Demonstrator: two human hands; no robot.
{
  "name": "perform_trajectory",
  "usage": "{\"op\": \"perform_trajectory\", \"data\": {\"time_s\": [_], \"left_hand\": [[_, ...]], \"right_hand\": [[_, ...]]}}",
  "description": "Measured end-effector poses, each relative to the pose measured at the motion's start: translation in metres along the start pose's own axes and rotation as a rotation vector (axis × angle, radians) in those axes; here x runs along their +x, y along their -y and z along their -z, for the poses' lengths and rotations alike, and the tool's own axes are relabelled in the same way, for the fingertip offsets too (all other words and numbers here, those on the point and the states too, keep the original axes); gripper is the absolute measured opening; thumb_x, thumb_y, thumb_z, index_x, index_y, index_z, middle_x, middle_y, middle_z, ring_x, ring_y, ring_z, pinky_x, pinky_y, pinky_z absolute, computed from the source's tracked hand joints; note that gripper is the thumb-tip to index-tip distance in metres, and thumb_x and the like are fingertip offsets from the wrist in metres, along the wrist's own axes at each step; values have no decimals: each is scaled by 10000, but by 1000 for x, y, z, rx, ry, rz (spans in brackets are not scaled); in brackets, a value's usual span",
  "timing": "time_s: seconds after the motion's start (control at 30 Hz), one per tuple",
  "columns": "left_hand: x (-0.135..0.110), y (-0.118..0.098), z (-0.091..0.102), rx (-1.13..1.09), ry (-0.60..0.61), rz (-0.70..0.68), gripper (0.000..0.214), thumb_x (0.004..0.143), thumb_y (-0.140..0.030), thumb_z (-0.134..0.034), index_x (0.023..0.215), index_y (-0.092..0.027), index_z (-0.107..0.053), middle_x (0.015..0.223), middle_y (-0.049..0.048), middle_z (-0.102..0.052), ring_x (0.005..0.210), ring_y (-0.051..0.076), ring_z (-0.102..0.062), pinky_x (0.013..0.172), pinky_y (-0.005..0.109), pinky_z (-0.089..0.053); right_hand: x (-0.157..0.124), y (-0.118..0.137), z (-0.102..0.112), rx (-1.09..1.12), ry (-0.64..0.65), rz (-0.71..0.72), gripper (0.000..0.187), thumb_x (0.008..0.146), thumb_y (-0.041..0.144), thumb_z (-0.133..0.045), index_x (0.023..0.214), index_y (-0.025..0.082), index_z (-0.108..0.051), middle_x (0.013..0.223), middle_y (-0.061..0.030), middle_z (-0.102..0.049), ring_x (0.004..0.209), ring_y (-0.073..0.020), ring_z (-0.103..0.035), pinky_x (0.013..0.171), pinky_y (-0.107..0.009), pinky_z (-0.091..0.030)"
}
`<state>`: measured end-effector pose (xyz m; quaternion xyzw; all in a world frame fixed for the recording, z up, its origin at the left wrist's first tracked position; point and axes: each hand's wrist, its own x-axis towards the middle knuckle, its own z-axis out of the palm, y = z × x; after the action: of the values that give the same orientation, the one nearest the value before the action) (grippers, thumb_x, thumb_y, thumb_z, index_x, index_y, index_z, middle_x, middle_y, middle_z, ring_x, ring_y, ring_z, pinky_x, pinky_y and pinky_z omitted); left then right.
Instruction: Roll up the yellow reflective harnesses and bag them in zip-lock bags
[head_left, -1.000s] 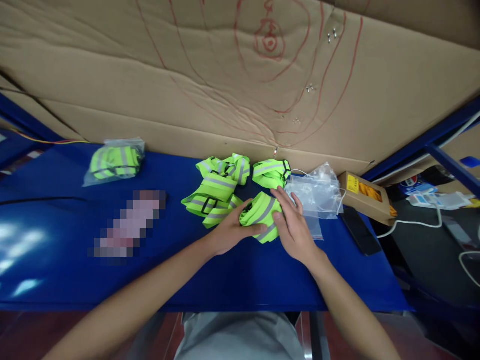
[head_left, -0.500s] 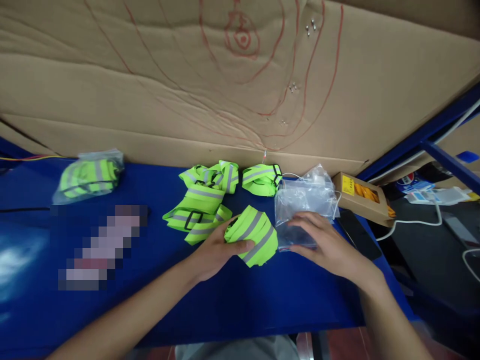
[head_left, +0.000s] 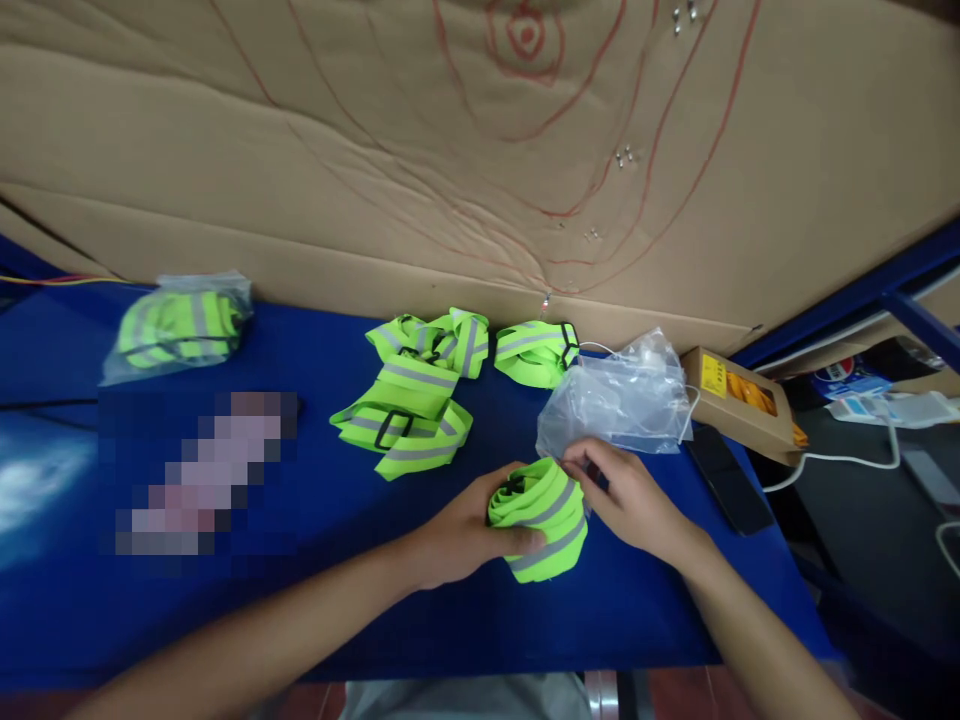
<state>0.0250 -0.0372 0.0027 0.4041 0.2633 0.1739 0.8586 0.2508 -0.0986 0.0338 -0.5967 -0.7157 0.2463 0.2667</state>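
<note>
My left hand (head_left: 491, 530) is wrapped round a rolled fluorescent yellow-green reflective strap (head_left: 551, 515) with grey stripes, its thumb across the front. Close against the roll's upper right edge, my right hand (head_left: 619, 490) pinches a clear plastic bag (head_left: 588, 508), mostly hidden behind the roll. Beyond it lies a pile of clear plastic bags (head_left: 622, 405). Loose reflective straps (head_left: 420, 385) with black buckles lie in a heap behind my left hand. Another folded reflective strap (head_left: 534, 352) rests beside them near the cardboard.
A bagged reflective strap (head_left: 184, 325) lies at the far left of the blue table (head_left: 300, 620). A black phone (head_left: 729, 480) and a cardboard box (head_left: 742, 400) with orange contents are at right. A cardboard panel (head_left: 375, 150) stands behind. A blurred-out item lies left.
My left hand has moved the rolled strap right and towards me. My right hand has closed from a spread grasp over the bags to a pinch beside the roll. The view has shifted slightly.
</note>
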Motion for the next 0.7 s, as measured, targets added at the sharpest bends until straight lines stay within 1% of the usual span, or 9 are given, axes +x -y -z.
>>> {"op": "perform_trajectory", "data": {"time_s": [0.1,0.17,0.2,0.27,0.33,0.43,0.5,0.6,0.7], "left_hand": [[2,-4,1,-80,-115,-42,579,640,-252,-967,1167,-220,-729,1088,47,-771,1044,245,-708,941,346,-545],[3,-11,3,-167,-207,-95,640,649,-257,-963,1230,-228,-695,1162,62,-763,1091,264,-706,961,364,-553],[4,-15,3,-201,-237,-114,660,658,-262,-958,1255,-227,-678,1188,73,-757,1107,279,-706,959,381,-563],[4,-23,4,-240,-275,-142,657,693,-280,-937,1284,-219,-655,1201,91,-752,1121,308,-709,950,413,-582],[2,-29,3,-260,-304,-181,644,731,-299,-910,1312,-224,-644,1197,95,-753,1134,325,-712,953,440,-593],[-3,-30,-1,-269,-322,-245,685,758,-312,-887,1384,-254,-616,1224,89,-751,1192,345,-697,996,469,-590],[-6,-25,-4,-249,-284,-247,710,759,-329,-888,1406,-264,-603,1256,92,-743,1238,362,-675,1023,490,-581],[-9,-12,-7,-187,-244,-259,706,752,-326,-901,1390,-281,-602,1339,84,-714,1311,357,-633,1103,494,-535],[-5,-2,-7,-116,-272,-324,644,792,-289,-876,1374,-290,-600,1462,71,-643,1376,328,-587,1172,473,-481]], "right_hand": [[0,1,-7,75,-158,-88,142,1064,329,-514,1003,231,-597,845,-10,-672,734,-155,-647,708,-279,-510],[-2,-2,-16,110,-271,-159,148,1054,348,-536,986,231,-595,801,-3,-660,692,-154,-642,684,-281,-512],[-3,-2,-21,155,-299,-195,154,1049,359,-549,976,232,-595,782,1,-658,677,-154,-650,674,-282,-519],[-5,-2,-31,301,-294,-257,183,1032,389,-580,939,232,-596,761,3,-665,660,-159,-678,658,-286,-547],[-5,1,-41,479,-250,-319,220,1013,422,-607,903,231,-596,768,-4,-681,667,-174,-708,656,-301,-588],[-2,8,-51,695,-204,-390,231,980,431,-640,874,232,-592,782,-5,-694,681,-186,-721,684,-343,-638],[0,12,-54,735,-219,-393,194,931,378,-686,850,232,-587,745,13,-677,640,-170,-690,637,-319,-623],[2,15,-54,708,-285,-362,188,836,296,-744,793,230,-574,679,37,-633,596,-147,-629,533,-251,-540],[2,17,-53,783,-333,-389,238,827,346,-768,788,235,-561,679,44,-611,573,-140,-621,502,-250,-537]]}}
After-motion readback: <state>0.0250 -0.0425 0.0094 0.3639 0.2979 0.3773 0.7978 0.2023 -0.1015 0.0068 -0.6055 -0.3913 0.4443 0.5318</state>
